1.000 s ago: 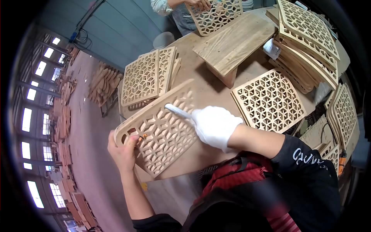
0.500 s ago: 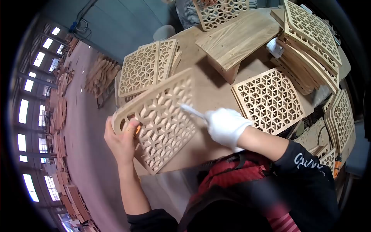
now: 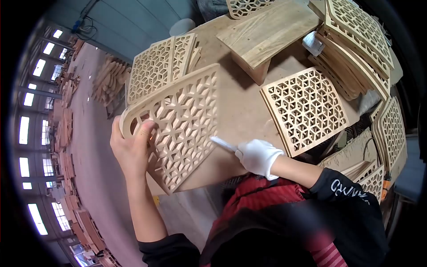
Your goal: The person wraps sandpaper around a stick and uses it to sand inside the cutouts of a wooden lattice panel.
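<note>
My bare left hand [image 3: 132, 144] grips a latticed wooden panel [image 3: 183, 119] by its left edge, thumb in front. The panel is tilted up above the table, its cut-out star pattern facing me. My right hand [image 3: 259, 158], in a white glove, is closed around a slim whitish stick-like tool [image 3: 223, 144]. Its tip is beside the panel's lower right edge; whether it touches cannot be made out. To the right of this hand, a small stack of latticed panels [image 3: 307, 109] lies on the brown tabletop [image 3: 242, 109].
A low wooden bench-like stand [image 3: 267, 33] is at the back. More latticed panels lie in a stack [image 3: 151, 66] at back left. Curved panels [image 3: 356, 53] are piled at back right, others [image 3: 393, 131] at far right. An orange-handled tool [image 3: 386, 184] is near them.
My right hand and the tool have moved down along the panel, from its upper middle to the lower right edge. The view has shifted slightly; my left hand keeps its grip.
</note>
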`<control>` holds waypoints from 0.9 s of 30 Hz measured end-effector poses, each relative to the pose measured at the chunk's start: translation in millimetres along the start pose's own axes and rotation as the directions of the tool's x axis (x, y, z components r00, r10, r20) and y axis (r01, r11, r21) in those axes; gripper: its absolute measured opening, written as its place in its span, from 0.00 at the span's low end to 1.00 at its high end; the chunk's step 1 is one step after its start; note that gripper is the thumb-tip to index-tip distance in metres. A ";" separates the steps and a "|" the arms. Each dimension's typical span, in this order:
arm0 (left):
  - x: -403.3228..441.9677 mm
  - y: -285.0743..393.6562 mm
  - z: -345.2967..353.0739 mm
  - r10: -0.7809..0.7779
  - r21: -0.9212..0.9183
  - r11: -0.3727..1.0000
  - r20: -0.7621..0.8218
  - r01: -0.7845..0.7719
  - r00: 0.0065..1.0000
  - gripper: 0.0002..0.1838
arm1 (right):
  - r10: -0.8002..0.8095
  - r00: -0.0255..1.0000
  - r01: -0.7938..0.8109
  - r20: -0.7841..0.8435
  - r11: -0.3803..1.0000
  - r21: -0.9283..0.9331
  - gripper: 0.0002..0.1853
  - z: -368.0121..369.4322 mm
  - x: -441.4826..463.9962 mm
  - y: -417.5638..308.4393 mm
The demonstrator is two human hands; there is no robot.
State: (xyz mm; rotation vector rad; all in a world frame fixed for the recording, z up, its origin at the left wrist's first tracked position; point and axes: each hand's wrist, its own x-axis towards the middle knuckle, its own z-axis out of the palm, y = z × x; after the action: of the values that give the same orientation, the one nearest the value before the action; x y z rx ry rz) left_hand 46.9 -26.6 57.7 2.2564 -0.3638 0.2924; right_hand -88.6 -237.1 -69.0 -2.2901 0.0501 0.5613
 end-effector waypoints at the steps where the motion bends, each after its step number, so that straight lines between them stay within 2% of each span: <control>1: -0.4 2.5 2.3 0.011 0.011 1.000 0.000 -0.011 1.000 0.18 | -0.020 1.000 0.020 0.006 1.000 0.008 0.16 0.9 1.2 -1.8; 6: -5.0 13.6 8.9 -0.011 0.045 0.999 -0.005 0.011 1.000 0.17 | -0.103 0.994 0.105 -0.033 0.992 0.067 0.14 6.6 1.3 -11.9; 9: -8.1 20.5 11.5 -0.002 0.048 0.999 -0.004 0.003 1.000 0.17 | -0.173 0.985 0.173 0.013 0.985 -0.002 0.09 10.8 5.4 -16.1; 12: -11.7 27.6 15.5 0.017 0.056 0.998 0.007 -0.017 1.000 0.17 | -0.148 0.989 0.150 0.029 0.984 -0.096 0.07 13.9 11.9 -25.5; 15: -15.8 34.1 20.7 0.026 0.045 0.999 0.037 -0.028 0.999 0.18 | -0.167 0.983 0.175 0.073 0.977 -0.126 0.09 0.6 14.6 -44.3; 16: -16.9 35.1 21.9 0.026 0.037 0.999 0.050 -0.028 0.998 0.19 | -0.161 0.986 0.164 0.040 0.981 -0.103 0.10 -0.5 20.2 -49.8; 17: -17.2 31.5 25.7 0.139 -0.022 0.990 0.053 -0.138 0.989 0.19 | -0.153 0.988 0.153 0.010 0.985 -0.079 0.12 -1.1 26.1 -56.0; 20: -34.8 42.4 46.6 0.145 0.274 0.945 0.145 -0.180 0.979 0.13 | -0.102 0.995 0.101 -0.019 0.994 -0.051 0.14 25.8 70.0 -57.5; 21: -35.3 42.1 51.6 0.309 0.336 0.878 0.147 -0.342 0.940 0.14 | -0.091 0.996 0.090 -0.017 0.995 -0.052 0.14 23.0 78.4 -61.8; 22: -30.7 42.4 53.3 0.299 0.258 0.909 0.146 -0.328 0.943 0.17 | -0.091 0.996 0.091 -0.003 0.995 -0.040 0.14 21.5 78.7 -60.1; 24: -10.5 35.9 45.6 0.215 0.205 0.952 0.088 -0.229 0.973 0.16 | -0.080 0.996 0.080 0.029 0.997 -0.015 0.14 7.9 64.1 -53.9; 25: 0.0 35.7 38.0 0.146 0.102 0.983 0.062 -0.152 0.987 0.15 | -0.066 0.993 0.073 0.094 0.995 -0.074 0.11 -6.1 53.2 -55.4; 26: 11.2 25.4 30.1 0.137 0.170 0.976 0.013 -0.137 0.990 0.14 | -0.048 0.997 0.050 0.055 0.998 -0.038 0.10 -6.3 52.7 -51.9; 27: 17.8 19.4 24.8 0.105 0.141 0.985 -0.005 -0.103 0.994 0.14 | -0.031 0.999 0.031 0.015 1.000 0.004 0.10 -4.6 53.4 -49.7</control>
State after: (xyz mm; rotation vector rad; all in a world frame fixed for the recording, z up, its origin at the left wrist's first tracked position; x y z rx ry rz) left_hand 58.8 -60.5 61.0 2.3764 -0.4685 0.3979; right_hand -28.6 -198.0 -54.5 -2.2793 0.0086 0.5623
